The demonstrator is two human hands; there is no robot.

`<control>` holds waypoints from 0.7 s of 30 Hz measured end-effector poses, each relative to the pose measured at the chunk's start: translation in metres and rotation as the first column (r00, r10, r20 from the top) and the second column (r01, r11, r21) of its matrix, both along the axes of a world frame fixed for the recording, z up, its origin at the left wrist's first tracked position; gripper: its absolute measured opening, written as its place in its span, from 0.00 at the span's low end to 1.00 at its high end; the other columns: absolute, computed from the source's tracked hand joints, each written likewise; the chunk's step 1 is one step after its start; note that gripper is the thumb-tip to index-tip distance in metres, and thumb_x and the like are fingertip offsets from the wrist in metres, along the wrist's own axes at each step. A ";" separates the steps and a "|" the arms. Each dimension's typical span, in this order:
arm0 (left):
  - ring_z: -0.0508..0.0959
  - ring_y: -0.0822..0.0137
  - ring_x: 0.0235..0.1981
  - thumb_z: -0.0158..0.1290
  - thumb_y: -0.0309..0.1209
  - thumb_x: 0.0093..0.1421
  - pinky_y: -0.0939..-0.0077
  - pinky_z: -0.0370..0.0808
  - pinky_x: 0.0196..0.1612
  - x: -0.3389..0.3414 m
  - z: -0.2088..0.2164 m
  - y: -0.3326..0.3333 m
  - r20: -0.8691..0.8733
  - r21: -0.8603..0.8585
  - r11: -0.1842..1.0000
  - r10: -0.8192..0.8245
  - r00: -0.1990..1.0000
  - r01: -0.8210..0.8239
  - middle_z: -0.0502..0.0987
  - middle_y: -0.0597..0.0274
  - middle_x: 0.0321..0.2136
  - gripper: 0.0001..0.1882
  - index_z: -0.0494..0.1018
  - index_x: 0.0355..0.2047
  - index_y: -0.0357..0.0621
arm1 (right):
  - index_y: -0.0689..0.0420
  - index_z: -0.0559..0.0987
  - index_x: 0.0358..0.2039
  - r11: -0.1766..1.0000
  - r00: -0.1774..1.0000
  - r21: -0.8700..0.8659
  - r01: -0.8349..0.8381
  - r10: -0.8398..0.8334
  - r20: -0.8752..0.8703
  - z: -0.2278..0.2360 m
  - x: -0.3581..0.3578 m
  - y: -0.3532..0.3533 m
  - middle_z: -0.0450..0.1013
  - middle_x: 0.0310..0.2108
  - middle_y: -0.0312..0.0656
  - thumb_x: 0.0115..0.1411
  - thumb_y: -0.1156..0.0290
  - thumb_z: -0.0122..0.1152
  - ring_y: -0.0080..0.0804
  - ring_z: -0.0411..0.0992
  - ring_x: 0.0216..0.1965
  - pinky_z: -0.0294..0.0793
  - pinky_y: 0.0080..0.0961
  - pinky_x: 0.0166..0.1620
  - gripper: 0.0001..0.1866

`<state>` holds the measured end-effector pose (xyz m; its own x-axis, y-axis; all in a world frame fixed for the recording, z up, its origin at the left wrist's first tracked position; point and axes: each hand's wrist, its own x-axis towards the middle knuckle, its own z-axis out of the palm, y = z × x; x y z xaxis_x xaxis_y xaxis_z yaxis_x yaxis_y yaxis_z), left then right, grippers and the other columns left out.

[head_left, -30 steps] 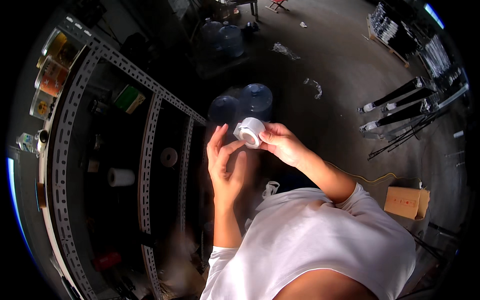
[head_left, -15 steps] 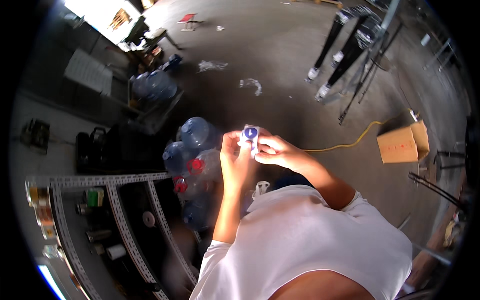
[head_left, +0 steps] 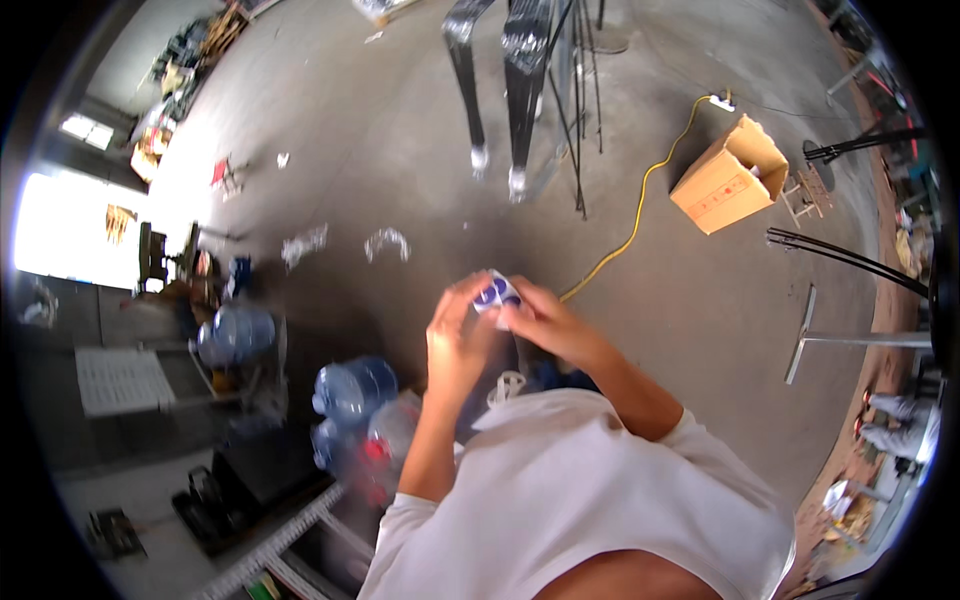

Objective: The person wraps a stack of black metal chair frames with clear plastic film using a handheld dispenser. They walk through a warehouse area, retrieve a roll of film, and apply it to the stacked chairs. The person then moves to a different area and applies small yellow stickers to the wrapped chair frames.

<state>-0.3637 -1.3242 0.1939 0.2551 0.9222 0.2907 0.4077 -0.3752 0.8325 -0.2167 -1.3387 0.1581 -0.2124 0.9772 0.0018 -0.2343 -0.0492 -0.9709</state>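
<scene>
A small white strip of round blue stickers [head_left: 496, 292] is held up in front of my chest, tilted. My left hand [head_left: 457, 338] is closed on its left side, fingers curled over the edge and slightly blurred. My right hand [head_left: 552, 325] pinches the right side and lower part between thumb and fingers. The fingers hide part of the strip, so I cannot tell whether it is a loose piece or part of a roll.
Large blue water jugs [head_left: 357, 388] and a metal shelf frame [head_left: 275, 540] stand at lower left. An open cardboard box [head_left: 728, 180] and a yellow cable [head_left: 648, 185] lie on the right floor. Plastic-wrapped black legs [head_left: 520, 95] stand ahead; clear plastic scraps [head_left: 386, 242] lie on the floor.
The view has turned to the right, so the box, cable and black legs sit further left and the shelf has mostly dropped out. The strip has tilted in my hands and shows more blue circles.
</scene>
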 end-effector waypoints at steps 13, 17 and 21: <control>0.76 0.58 0.35 0.55 0.18 0.48 0.73 0.75 0.32 0.055 -0.011 0.251 0.000 0.275 0.886 -0.388 0.922 0.373 0.74 0.53 0.36 0.14 0.73 0.37 0.37 | 0.58 0.74 0.39 0.936 0.958 -0.297 0.188 -0.241 -0.154 0.020 0.057 0.199 0.72 0.31 0.34 0.55 0.67 0.59 0.19 0.70 0.30 0.71 0.16 0.32 0.13; 0.77 0.61 0.35 0.57 0.17 0.46 0.75 0.75 0.35 0.080 0.001 0.322 0.038 0.280 0.862 -0.450 0.892 0.423 0.75 0.55 0.35 0.13 0.74 0.35 0.38 | 0.57 0.77 0.35 0.919 0.926 -0.236 0.317 -0.353 -0.134 0.039 0.076 0.256 0.70 0.31 0.33 0.52 0.71 0.62 0.17 0.68 0.29 0.70 0.15 0.30 0.09; 0.77 0.67 0.34 0.56 0.18 0.49 0.77 0.73 0.39 0.113 0.011 0.381 0.174 0.166 0.832 -0.553 0.815 0.530 0.76 0.56 0.34 0.10 0.74 0.34 0.37 | 0.59 0.78 0.29 0.853 0.853 -0.162 0.497 -0.514 -0.088 0.054 0.094 0.301 0.67 0.35 0.31 0.48 0.77 0.63 0.17 0.66 0.27 0.67 0.16 0.30 0.06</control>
<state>-0.2512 -0.9434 0.2052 0.6274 0.6133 0.4798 -0.0636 -0.5738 0.8166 -0.1226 -1.0376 0.2118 0.3047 0.9425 -0.1375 -0.3782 -0.0127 -0.9256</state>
